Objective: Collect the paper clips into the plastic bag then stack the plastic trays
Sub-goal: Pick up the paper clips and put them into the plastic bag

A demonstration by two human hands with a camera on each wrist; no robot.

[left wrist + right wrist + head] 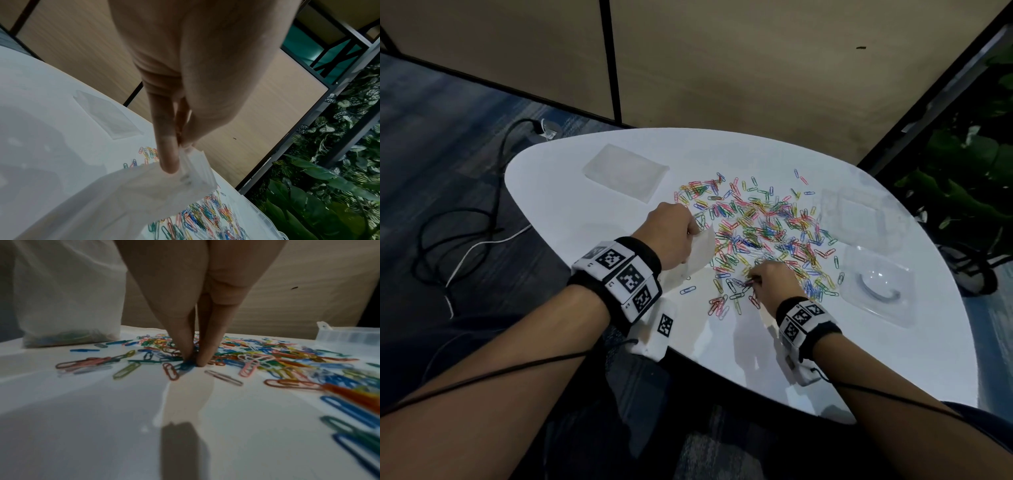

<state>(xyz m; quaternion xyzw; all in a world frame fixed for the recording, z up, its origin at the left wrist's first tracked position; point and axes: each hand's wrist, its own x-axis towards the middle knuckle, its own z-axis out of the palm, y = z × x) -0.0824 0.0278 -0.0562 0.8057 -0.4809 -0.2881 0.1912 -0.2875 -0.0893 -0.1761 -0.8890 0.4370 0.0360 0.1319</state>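
While my left hand [671, 236] pinches plastic bag [700, 251] mouth upright on desk [722, 342], right hand [768, 277] fingertips close on paper clips [756, 226]; bag lies just left, near right hand

I can't read any words or numbers here. The bands [619, 274] on my wrists only have black-and-white square code patterns, with tiny marks beside them that are too small to read.
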